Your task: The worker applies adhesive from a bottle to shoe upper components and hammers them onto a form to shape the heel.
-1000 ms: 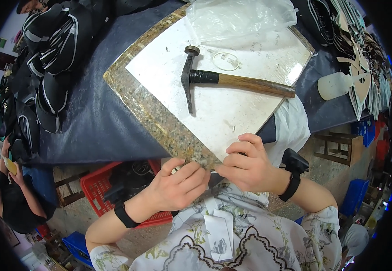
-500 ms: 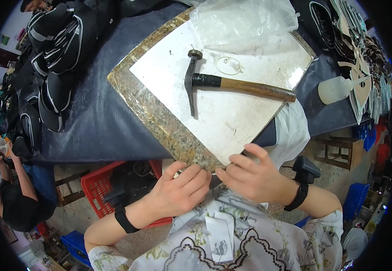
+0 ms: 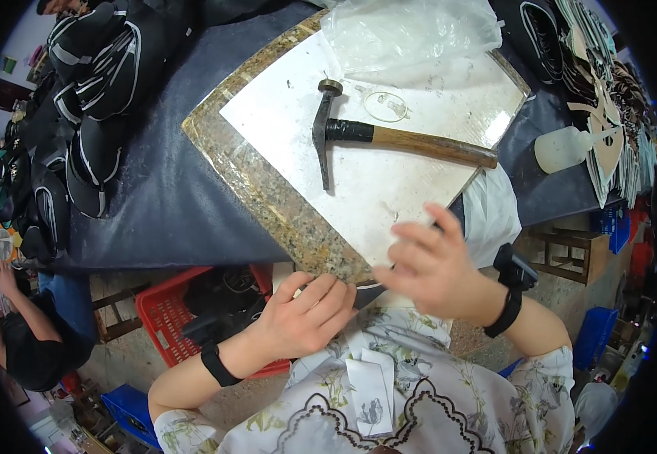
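My left hand (image 3: pixel 309 316) is closed at the near corner of a stone slab (image 3: pixel 268 212), fingers curled over a dark piece with a pale edge (image 3: pixel 368 290), mostly hidden. To its right my right hand (image 3: pixel 438 268) is lifted off the piece, blurred, its fingers loosely bent and apart. I see nothing held in it. A white sheet (image 3: pixel 268 121) covers most of the slab. On the sheet lies a hammer (image 3: pixel 419 143) with a wooden handle, black wrapping and a metal head. Beyond it rests a pale ring-shaped band (image 3: pixel 386 106).
Clear plastic bags (image 3: pixel 412 34) lie at the slab's far end. Black shoe uppers (image 3: pixel 101 68) are heaped at left; stacked cut pieces (image 3: pixel 605 113) and a white squeeze bottle (image 3: pixel 559 150) stand at right. A red crate (image 3: pixel 163 321) sits below the table. A person (image 3: pixel 37 325) is at far left.
My right hand has moved up and right, away from the left hand, and its fingers have spread. My left hand stays at the slab's corner.
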`<state>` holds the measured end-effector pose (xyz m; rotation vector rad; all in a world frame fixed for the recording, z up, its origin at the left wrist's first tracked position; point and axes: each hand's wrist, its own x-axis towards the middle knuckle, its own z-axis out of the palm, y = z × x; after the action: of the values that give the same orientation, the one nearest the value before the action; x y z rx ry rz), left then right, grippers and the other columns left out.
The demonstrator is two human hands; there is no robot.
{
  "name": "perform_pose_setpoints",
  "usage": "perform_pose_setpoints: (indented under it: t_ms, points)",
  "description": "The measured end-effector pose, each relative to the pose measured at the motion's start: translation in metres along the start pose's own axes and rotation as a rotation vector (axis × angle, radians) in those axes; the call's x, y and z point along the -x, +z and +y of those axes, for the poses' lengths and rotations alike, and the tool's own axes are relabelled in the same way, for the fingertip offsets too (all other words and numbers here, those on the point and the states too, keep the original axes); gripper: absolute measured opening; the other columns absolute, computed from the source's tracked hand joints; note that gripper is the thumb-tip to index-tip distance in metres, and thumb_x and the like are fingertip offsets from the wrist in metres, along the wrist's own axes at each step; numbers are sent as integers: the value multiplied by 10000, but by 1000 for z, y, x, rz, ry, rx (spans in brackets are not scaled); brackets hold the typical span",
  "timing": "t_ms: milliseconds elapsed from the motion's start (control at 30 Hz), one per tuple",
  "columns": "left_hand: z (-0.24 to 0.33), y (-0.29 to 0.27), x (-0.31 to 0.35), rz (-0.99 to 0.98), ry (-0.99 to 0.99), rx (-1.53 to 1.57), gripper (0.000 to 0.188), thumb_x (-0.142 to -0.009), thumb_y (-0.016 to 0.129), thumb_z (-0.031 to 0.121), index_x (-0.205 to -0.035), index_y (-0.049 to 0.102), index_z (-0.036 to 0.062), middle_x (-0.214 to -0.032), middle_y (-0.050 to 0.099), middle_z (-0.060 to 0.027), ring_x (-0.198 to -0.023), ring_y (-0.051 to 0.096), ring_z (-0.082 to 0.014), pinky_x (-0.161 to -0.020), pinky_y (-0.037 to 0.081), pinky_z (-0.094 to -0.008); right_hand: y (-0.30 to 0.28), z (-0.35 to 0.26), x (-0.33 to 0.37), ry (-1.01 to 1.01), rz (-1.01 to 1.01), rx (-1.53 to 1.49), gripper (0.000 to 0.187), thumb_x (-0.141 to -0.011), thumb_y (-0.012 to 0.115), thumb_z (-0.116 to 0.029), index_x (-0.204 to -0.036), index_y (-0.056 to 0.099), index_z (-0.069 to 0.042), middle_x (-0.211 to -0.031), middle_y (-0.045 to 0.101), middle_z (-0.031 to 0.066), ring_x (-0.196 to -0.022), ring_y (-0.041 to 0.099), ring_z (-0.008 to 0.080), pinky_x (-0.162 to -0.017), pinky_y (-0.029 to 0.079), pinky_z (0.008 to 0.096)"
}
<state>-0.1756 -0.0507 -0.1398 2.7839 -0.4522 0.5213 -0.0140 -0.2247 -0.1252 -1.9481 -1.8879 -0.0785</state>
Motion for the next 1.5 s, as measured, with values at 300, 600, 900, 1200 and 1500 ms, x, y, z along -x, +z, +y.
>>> perform_pose_setpoints:
  t_ms: [300, 600, 900, 1200, 1500]
  points:
    - [3, 4, 2, 86, -103, 105, 359, -631, 764, 150, -952, 640, 49, -933, 599, -36, -871, 571, -206, -794, 391, -374, 22, 68, -87, 266, 69, 101, 451, -710, 587, -13, -1157, 530, -30, -972, 564, 96, -1019, 539, 296, -822, 441, 398]
    - [7, 9, 6, 146, -148, 135, 355, -626, 763, 132, -947, 640, 46, -926, 593, -36, -883, 565, -213, -784, 400, -387, -34, 37, -43, 211, 27, -183, 162, -852, 617, -132, -961, 615, -13, -791, 602, 168, -670, 613, 340, -593, 507, 396]
    - [6, 9, 6, 140, -133, 151, 288, -662, 727, 132, -919, 644, 32, -924, 583, -54, -900, 559, -210, -802, 400, -367, -39, -18, 8, 236, -221, -90, 245, -676, 640, -91, -896, 536, -66, -672, 485, 44, -549, 551, 222, -446, 419, 339]
    - [7, 1, 5, 168, -365, 218, 338, -653, 773, 212, -928, 654, 56, -934, 592, -45, -913, 558, -217, -852, 343, -396, -41, -20, -1, 188, -308, -55, 288, -707, 716, -191, -862, 518, -52, -695, 478, 46, -538, 556, 192, -413, 400, 320]
    - [8, 10, 19, 177, -116, -67, 264, -668, 772, 240, -850, 647, 96, -926, 611, -6, -886, 568, -172, -841, 338, -372, -44, -20, -6, 190, -325, -74, 308, -686, 731, -202, -844, 507, -60, -693, 480, 39, -570, 563, 185, -430, 420, 316]
